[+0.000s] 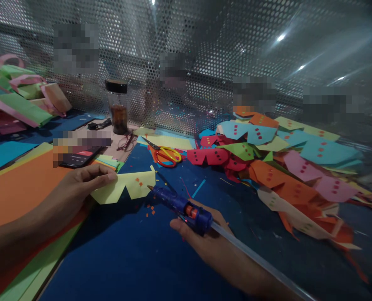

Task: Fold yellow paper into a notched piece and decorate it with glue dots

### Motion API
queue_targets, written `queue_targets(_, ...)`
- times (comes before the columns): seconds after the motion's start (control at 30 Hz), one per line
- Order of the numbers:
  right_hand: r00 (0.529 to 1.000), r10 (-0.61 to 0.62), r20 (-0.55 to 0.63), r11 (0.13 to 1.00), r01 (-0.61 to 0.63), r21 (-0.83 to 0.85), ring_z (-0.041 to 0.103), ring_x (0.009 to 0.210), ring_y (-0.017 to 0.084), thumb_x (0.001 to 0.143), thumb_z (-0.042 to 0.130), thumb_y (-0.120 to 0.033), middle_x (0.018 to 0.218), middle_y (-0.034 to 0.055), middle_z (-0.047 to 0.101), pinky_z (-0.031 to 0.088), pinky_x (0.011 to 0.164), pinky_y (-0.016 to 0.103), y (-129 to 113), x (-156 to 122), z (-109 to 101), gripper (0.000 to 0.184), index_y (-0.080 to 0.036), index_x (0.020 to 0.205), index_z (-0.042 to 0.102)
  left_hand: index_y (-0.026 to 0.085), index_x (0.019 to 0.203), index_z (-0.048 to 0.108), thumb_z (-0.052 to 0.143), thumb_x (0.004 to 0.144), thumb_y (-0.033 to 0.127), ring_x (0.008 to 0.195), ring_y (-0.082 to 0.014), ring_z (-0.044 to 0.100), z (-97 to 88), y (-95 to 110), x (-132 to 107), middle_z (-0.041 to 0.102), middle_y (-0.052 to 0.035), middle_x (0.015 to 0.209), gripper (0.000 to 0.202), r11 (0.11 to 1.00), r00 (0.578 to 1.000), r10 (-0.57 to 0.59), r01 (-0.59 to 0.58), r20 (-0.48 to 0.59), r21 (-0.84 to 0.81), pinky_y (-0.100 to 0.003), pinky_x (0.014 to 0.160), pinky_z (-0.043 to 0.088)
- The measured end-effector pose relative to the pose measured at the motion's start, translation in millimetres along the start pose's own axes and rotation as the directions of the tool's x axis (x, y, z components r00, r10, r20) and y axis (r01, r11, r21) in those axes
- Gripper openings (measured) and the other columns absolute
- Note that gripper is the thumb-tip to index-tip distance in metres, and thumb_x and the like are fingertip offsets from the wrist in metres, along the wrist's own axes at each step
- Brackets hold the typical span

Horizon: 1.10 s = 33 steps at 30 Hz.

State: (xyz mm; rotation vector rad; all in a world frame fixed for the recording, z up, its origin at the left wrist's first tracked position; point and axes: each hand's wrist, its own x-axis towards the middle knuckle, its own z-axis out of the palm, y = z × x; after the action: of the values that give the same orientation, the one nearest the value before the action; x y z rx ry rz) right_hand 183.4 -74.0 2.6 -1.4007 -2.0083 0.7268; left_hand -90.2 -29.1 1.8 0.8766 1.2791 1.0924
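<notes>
My left hand [90, 184] pinches the left end of a pale yellow paper cut-out [134, 187], which has a notch in its lower edge and a couple of small orange squares on its face. In my right hand [201, 240] is a blue glue gun [176, 202], with a long clear glue stick [251, 251] running out of its back. Its nozzle points left and meets or nearly meets the right end of the yellow paper. Tiny orange paper squares [152, 209] lie scattered on the blue surface just below.
Scissors [165, 155] with red and yellow handles lie beyond the paper. Many coloured cut-outs [273, 175] are heaped at right. A lidded jar [119, 110], a phone [82, 155] and orange sheets [25, 194] are on the left. A perforated metal panel [186, 54] stands behind.
</notes>
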Motion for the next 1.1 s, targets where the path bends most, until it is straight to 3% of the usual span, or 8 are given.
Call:
queue_targets(0.13,0.987,0.146,-0.064,0.989,-0.148,-0.025,0.062,0.062,0.018,0.085,0.062,-0.06,0.074,0.0039,0.063,0.049,0.051,0.028,9.9,-2.7,2.9,0.037,-0.023,0.086,0.066,0.022,0.075,0.067,0.084,0.066,0.045,0.051,-0.009,0.053,-3.4,-2.0,2.5,0.062,0.003,0.062,0.03,0.998,1.0,0.011,-0.011,-0.001,0.069,-0.016,0.043,0.035)
queue_targets(0.23,0.971,0.236,0.018,0.971,-0.236,-0.04,0.058,0.054,0.016,0.087,0.06,-0.057,0.064,0.0012,0.06,0.045,0.047,0.027,13.7,-1.4,1.3,0.037,-0.021,0.088,0.067,0.024,0.072,0.068,0.082,0.067,0.048,0.052,-0.01,0.054,-5.0,-3.6,4.0,0.064,0.0025,0.063,0.028,0.994,0.998,0.049,-0.044,-0.05,0.097,-0.017,0.044,0.037)
queue_targets(0.4,0.971,0.198,0.132,0.98,-0.201,0.013,0.057,0.055,0.014,0.09,0.058,-0.05,0.063,0.0001,0.06,0.042,0.046,0.023,12.4,4.8,-7.7,0.031,-0.02,0.088,0.066,0.026,0.074,0.071,0.081,0.067,0.051,0.057,-0.0118,0.057,-7.3,-7.0,7.7,0.068,0.001,0.067,0.028,0.992,0.995,0.078,-0.072,-0.058,0.101,-0.019,0.046,0.04)
queue_targets(0.53,0.93,0.282,0.238,0.959,-0.282,-0.034,0.057,0.053,0.014,0.09,0.056,-0.054,0.062,-0.0013,0.059,0.042,0.046,0.023,10.0,8.6,-17.1,0.036,-0.02,0.094,0.066,0.026,0.073,0.072,0.083,0.061,0.053,0.058,-0.0146,0.058,-4.9,-4.1,7.2,0.068,-0.0016,0.068,0.032,0.991,0.993,0.082,-0.072,-0.09,0.111,-0.021,0.046,0.042)
queue_targets(0.67,0.894,0.361,0.265,0.932,-0.339,-0.126,0.058,0.056,0.015,0.089,0.056,-0.058,0.066,0.0006,0.063,0.043,0.051,0.024,5.3,11.4,-24.1,0.04,-0.02,0.092,0.068,0.022,0.075,0.072,0.087,0.05,0.05,0.058,-0.0158,0.059,-2.3,1.0,6.3,0.067,-0.0012,0.069,0.04,0.991,0.99,0.037,-0.019,-0.137,0.133,-0.022,0.046,0.044)
queue_targets(0.83,0.855,0.417,0.309,0.909,-0.4,-0.12,0.057,0.05,0.015,0.088,0.059,-0.056,0.066,0.0009,0.065,0.041,0.047,0.024,-0.5,12.3,-26.8,0.036,-0.022,0.094,0.07,0.025,0.076,0.072,0.086,0.053,0.054,0.059,-0.0151,0.058,-6.1,-2.6,9.2,0.067,-0.0001,0.07,0.04,0.989,0.99,0.046,-0.026,-0.133,0.143,-0.021,0.046,0.042)
queue_targets(1.0,0.878,0.388,0.28,0.922,-0.361,-0.143,0.056,0.048,0.014,0.089,0.058,-0.054,0.066,0.001,0.067,0.043,0.048,0.024,1.5,10.9,-27.2,0.035,-0.023,0.097,0.071,0.026,0.075,0.072,0.086,0.052,0.056,0.06,-0.015,0.056,-7.6,-4.8,9.7,0.066,0.0002,0.071,0.041,0.988,0.99,0.051,-0.031,-0.131,0.148,-0.021,0.046,0.042)
queue_targets(1.1,0.902,0.335,0.274,0.94,-0.298,-0.168,0.064,0.062,0.019,0.089,0.058,-0.054,0.081,0.0046,0.072,0.05,0.058,0.029,3.6,9.8,-26.5,0.034,-0.024,0.096,0.073,0.026,0.074,0.072,0.086,0.051,0.057,0.061,-0.0155,0.057,-7.4,-4.0,9.4,0.066,-0.0003,0.072,0.041,0.989,0.99,0.051,-0.032,-0.129,0.146,-0.021,0.046,0.042)
